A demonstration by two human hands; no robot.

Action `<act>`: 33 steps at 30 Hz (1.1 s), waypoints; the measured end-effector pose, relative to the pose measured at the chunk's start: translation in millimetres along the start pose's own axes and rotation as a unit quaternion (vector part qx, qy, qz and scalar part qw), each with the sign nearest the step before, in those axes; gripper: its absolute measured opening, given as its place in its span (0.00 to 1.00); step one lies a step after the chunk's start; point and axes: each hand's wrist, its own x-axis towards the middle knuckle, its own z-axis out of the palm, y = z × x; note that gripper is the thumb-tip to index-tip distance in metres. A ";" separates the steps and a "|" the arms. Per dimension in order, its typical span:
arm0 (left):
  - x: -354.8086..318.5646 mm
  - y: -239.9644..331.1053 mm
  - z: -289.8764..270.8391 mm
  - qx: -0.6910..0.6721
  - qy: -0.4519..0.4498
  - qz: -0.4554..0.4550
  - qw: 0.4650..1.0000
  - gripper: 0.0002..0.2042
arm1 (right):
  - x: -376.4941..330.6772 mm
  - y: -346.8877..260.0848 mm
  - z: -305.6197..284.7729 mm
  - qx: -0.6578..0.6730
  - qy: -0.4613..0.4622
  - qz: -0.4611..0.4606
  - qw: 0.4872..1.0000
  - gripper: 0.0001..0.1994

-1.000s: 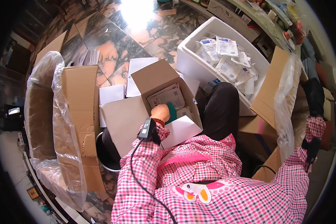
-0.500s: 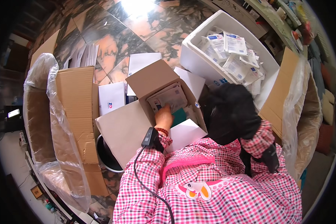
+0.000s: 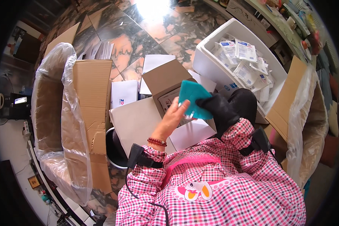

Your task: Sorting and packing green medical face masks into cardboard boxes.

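Observation:
A flat teal piece, like a thin pad or folder, is held up over the open small carton. My left hand, bare, with a red bead bracelet at the wrist, grips its left edge, thumb lying on the near face. On the other side my right hand, in a black glove, is closed on its right edge. Several flat printed packets lie inside the carton, mostly hidden behind the teal piece and my hands.
Right of the carton stands a white foam box full of white sachets. Plastic-lined large cartons flank me on both sides. A white box and a dark bin stand left of the small carton.
My left hand has come up out of the carton with the teal piece, which lay inside before. My right hand has moved left to meet it, and the view has shifted slightly.

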 end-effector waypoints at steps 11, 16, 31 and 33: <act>-61.1 -2.4 -13.7 0.077 -0.011 -0.051 0.996 0.17 | -8.0 30.3 -100.1 -0.050 0.143 -0.190 0.970 0.32; -73.5 -1.5 -18.0 0.111 0.037 -0.045 0.992 0.16 | -12.6 31.3 -82.8 -0.068 0.134 -0.212 0.965 0.33; -81.0 29.6 8.5 0.531 0.076 0.150 0.830 0.09 | -43.7 10.7 62.1 -0.059 -0.078 -0.329 0.939 0.31; -85.2 31.5 6.5 0.506 0.078 0.175 0.841 0.10 | -42.3 16.6 71.2 -0.045 -0.079 -0.418 0.904 0.30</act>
